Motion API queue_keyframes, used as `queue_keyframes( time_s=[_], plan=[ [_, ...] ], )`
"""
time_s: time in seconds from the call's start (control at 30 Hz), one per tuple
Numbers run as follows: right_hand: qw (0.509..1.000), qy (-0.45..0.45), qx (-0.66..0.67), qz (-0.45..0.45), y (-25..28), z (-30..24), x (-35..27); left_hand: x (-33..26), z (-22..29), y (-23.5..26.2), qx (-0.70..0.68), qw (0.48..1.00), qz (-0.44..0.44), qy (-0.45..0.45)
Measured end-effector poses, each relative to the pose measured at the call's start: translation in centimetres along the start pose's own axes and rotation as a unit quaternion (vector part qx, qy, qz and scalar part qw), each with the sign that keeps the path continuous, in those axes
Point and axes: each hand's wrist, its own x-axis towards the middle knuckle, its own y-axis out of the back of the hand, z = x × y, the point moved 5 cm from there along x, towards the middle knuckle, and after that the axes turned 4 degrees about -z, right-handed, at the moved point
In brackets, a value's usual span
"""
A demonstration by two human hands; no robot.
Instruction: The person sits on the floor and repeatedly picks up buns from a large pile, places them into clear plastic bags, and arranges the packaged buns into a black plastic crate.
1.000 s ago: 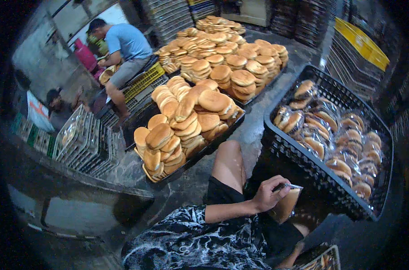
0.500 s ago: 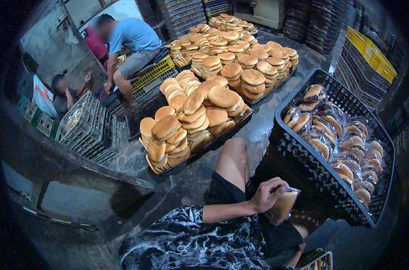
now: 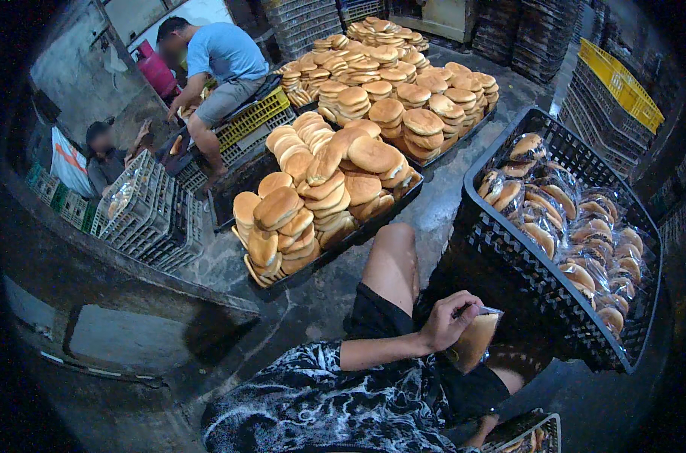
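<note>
My left hand [image 3: 450,323] is closed on a bun in a clear plastic bag [image 3: 473,342]. The fingers pinch the bag near its upper edge, and the bagged bun hangs down above my thigh. Low in the picture, a piece of what looks like my right forearm [image 3: 482,432] shows beside a light-rimmed crate [image 3: 558,432] with filled buns in it; the fingers there cannot be made out. Right of my left hand stands a black plastic crate [image 3: 475,198] full of bagged buns with dark filling [image 3: 584,249].
Ahead lies a black tray [image 3: 335,257] heaped with plain golden buns [image 3: 324,185], with more stacks of buns [image 3: 403,98] behind. Stacked crates stand at left [image 3: 150,215] and right [image 3: 607,106]. A person in a blue shirt [image 3: 226,57] and another person [image 3: 109,162] sit at the left.
The bagged bun in my left hand has tilted slightly, and its bag is drawn up. The blue-shirted person's arm has risen. The forearm low in the picture has shifted a little left.
</note>
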Motion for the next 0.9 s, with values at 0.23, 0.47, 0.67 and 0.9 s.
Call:
queue_keyframes(
  time_s=[0.23,0.47,0.67,0.9],
  plan=[
    [0.999,-0.001,0.006,-0.045,-1.0,-2.0,-1.4,-0.2,-0.2,0.4,-0.025,0.999,0.022,-0.008],
    [0.995,-0.01,0.019,-0.098,-0.5,-4.2,-3.7,-0.6,-0.4,0.8,-0.036,0.998,0.028,-0.036],
    [0.966,0.043,0.03,-0.251,0.2,-14.4,-7.1,0.9,-0.3,0.9,0.061,0.993,0.036,-0.099],
    [0.767,0.372,-0.036,-0.521,-12.6,-28.8,-12.8,2.4,2.5,-2.4,0.089,0.944,-0.076,-0.308]
  ],
)
